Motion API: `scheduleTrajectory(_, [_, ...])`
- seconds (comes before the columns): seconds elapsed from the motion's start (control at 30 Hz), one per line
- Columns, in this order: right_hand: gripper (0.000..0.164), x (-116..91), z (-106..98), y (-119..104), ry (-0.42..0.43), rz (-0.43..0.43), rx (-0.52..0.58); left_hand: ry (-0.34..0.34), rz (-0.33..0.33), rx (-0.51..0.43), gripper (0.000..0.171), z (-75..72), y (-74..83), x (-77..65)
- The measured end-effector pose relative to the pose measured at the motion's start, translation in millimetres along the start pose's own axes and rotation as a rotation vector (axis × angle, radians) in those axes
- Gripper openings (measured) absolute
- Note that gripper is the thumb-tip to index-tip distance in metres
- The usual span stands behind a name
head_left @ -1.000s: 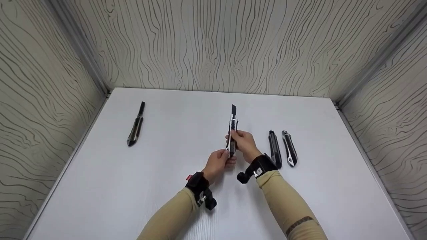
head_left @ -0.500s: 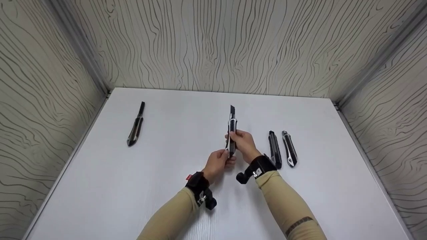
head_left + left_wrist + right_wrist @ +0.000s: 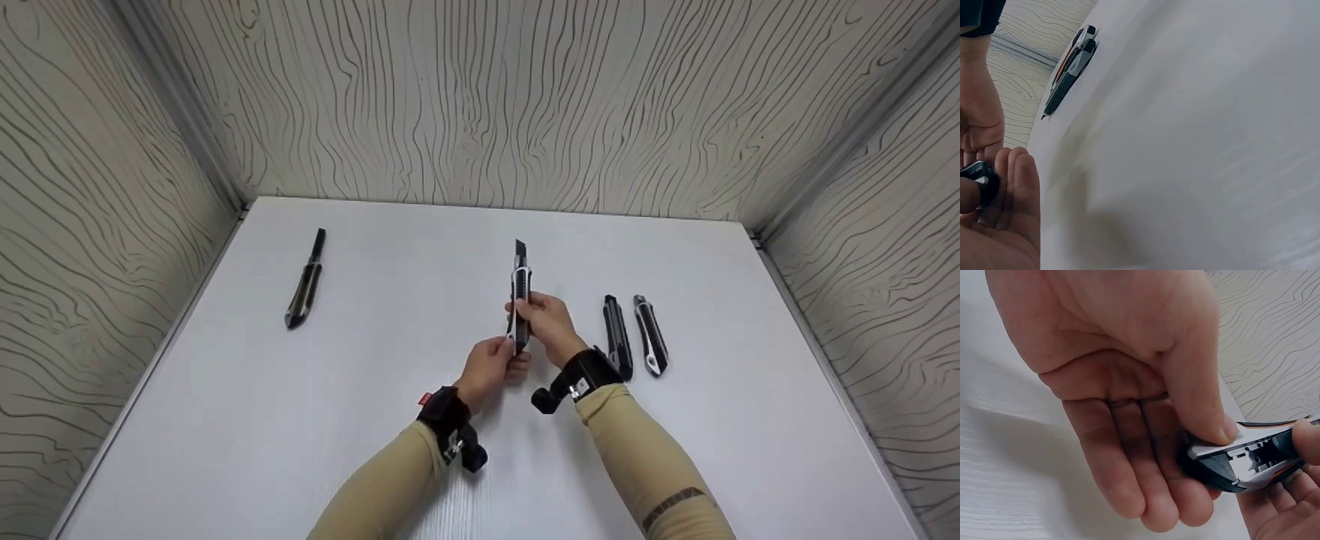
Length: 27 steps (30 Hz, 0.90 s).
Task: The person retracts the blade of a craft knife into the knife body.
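Within left hand (image 3: 487, 367) and right hand (image 3: 553, 322), a utility knife (image 3: 521, 285).

Not one letter, number or brand could be read anywhere! There they were, though, two little labels in the head view: towards seven o'clock from the middle, a small, bright red, squarish tab (image 3: 425, 399) poked out from the edge of the broad black left-wrist strap (image 3: 444, 411), far too tiny to make out. And round at five o'clock, a little white square label (image 3: 582, 387) sat on the broad black right-wrist strap (image 3: 596, 369), its faint grey mark every bit as illegible!
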State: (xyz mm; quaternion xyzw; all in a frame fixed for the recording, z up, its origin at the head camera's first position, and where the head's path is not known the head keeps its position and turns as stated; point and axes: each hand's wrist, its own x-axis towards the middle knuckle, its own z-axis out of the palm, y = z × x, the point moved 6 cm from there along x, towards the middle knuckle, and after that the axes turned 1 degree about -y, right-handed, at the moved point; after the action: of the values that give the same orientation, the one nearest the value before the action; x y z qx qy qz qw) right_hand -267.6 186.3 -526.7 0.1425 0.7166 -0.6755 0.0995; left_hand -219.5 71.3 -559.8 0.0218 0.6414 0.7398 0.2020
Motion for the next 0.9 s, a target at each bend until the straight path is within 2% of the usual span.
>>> scheduleTrajectory(0.47, [0.035, -1.5, 0.9, -0.2, -0.020, -0.012, 0.002, 0.001, -0.007, 0.015, 0.034, -0.3, 0.0, -0.2])
scheduleTrajectory(0.9, [0.042, -3.8, 4.5, -1.7, -0.089, -0.056, -0.014, 0.012, -0.017, 0.021, 0.036, -1.9, 1.3, -1.7])
